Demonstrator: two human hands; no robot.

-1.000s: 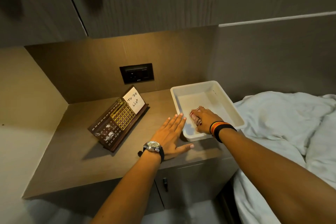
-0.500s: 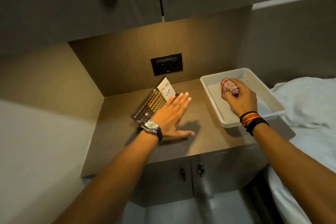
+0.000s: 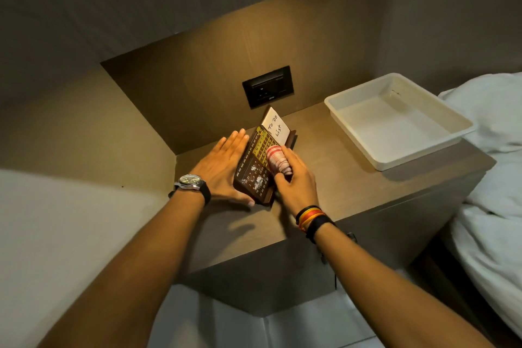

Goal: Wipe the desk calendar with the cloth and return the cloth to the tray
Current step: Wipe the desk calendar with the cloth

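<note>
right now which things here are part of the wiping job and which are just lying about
Part of the job:
desk calendar
cloth, pressed on it by the right hand
left hand, steadying it
tray, where the cloth goes back

Just lying about:
wall socket
bedding
to-do note

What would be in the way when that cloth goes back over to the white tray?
Nothing visible. The cloth, held in the right hand, is pressed on the desk calendar. The tray sits empty to the right, with only bare cabinet top between. The left hand steadies the calendar's far side.
</note>
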